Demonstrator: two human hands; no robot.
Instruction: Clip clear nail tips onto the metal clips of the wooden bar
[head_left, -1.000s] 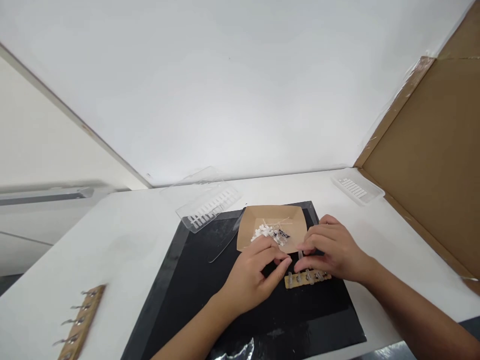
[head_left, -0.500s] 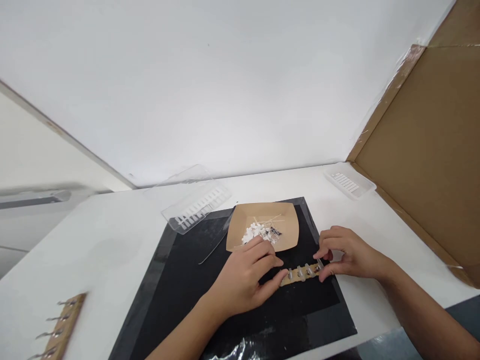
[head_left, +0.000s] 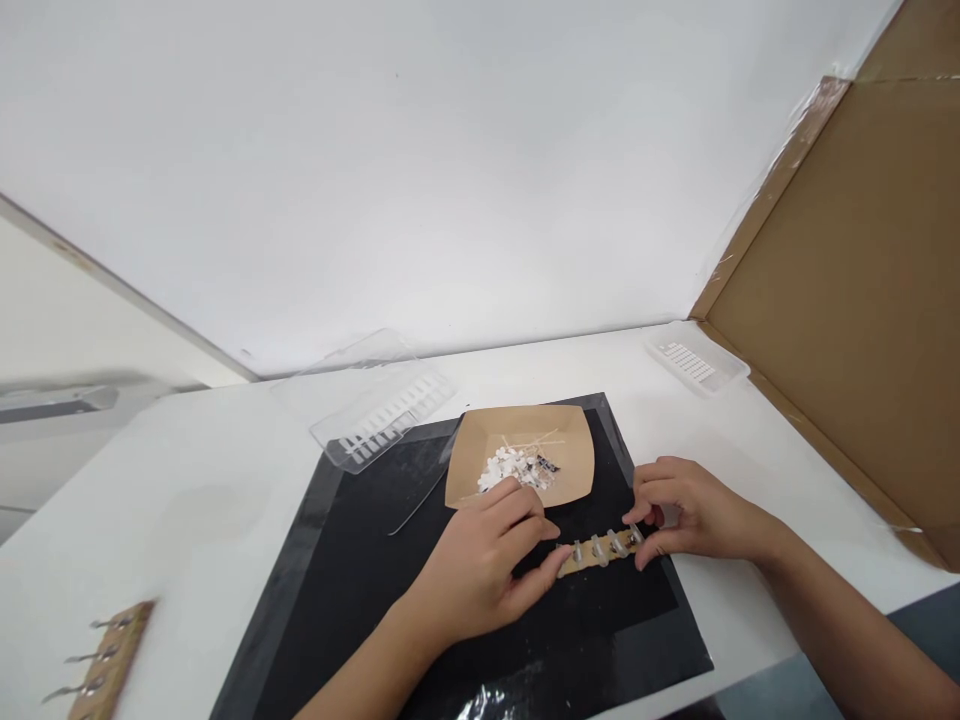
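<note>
On the black mat (head_left: 360, 580) lies a wooden strip (head_left: 585, 557) bearing several metal clips with translucent pieces that look like false nail tips (head_left: 598, 549). My left hand (head_left: 491, 560) grips the strip's left end, thumb on the near side and fingers curled over the far side. At the right end, my right hand (head_left: 679, 515) has its thumb and fingers closed around the last translucent tip (head_left: 637, 534). Its fingertips partly cover that tip and its clip. Just behind my left hand stands a tan paper tray (head_left: 574, 430) with small white pieces (head_left: 510, 466) and thin sticks.
A clear compartment case (head_left: 382, 425), lid raised, rests at the mat's back left corner. A translucent tray (head_left: 697, 362) with white strips sits back right by a cardboard wall (head_left: 847, 300). Another clip strip (head_left: 112, 665) lies front left. A thin dark rod (head_left: 416, 510) lies left of the tray.
The view has shifted slightly, and the front-left clip strip is further out of frame. My right fingers have moved slightly at the last tip. My left hand stays on the strip's left end.
</note>
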